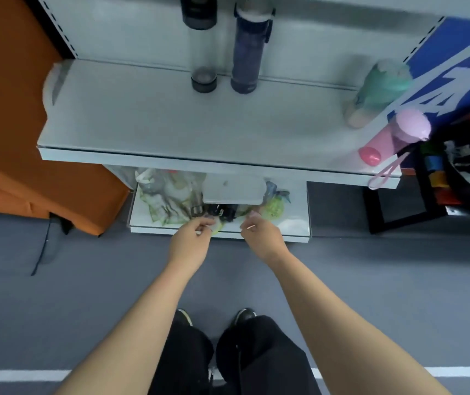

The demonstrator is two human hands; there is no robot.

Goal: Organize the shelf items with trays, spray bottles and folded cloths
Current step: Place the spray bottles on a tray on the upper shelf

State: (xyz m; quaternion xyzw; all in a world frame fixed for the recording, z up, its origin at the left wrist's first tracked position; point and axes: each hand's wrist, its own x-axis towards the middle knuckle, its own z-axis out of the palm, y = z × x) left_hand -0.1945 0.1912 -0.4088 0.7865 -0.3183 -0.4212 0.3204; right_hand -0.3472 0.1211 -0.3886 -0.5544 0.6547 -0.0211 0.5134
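Observation:
Both my hands reach to the front edge of the bottom shelf (293, 223). My left hand (191, 238) has its fingers curled at a green patterned cloth (168, 201) crumpled on that shelf. My right hand (260, 235) pinches something thin beside a light green cloth (275, 208). Between the hands lie dark bottle-like objects (216, 210). A translucent lidded tray (233, 191) sits behind them, partly hidden under the upper shelf (171, 124).
On the upper shelf stand a clear bottle with black cap (203, 47), a dark blue bottle (249, 49), a teal bottle (376, 92) and a pink bottle (393, 138). A black rack with coloured items (456, 172) is at the right, an orange panel (8, 124) at the left.

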